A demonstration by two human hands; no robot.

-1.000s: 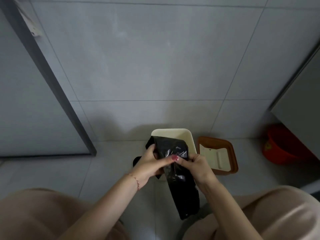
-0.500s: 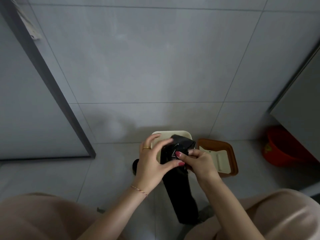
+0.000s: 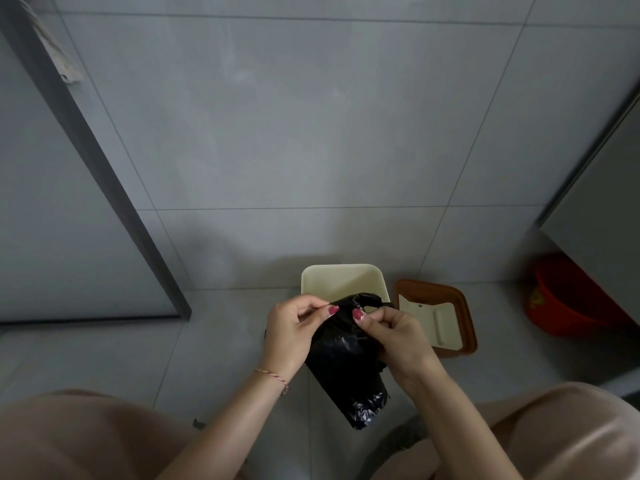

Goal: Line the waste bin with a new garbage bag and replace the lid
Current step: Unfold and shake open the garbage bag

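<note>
Both hands [image 3: 291,327] [image 3: 398,332] pinch the bag's [image 3: 346,355] top edge, seemingly.

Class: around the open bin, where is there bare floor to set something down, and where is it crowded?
Bare tiles lie left of the cream rectangular plastic bin, towards the dark door frame. Right is crowded: the brown-rimmed lid, then the red plastic bucket. In front, both hands hold the black plastic garbage bag.
</note>
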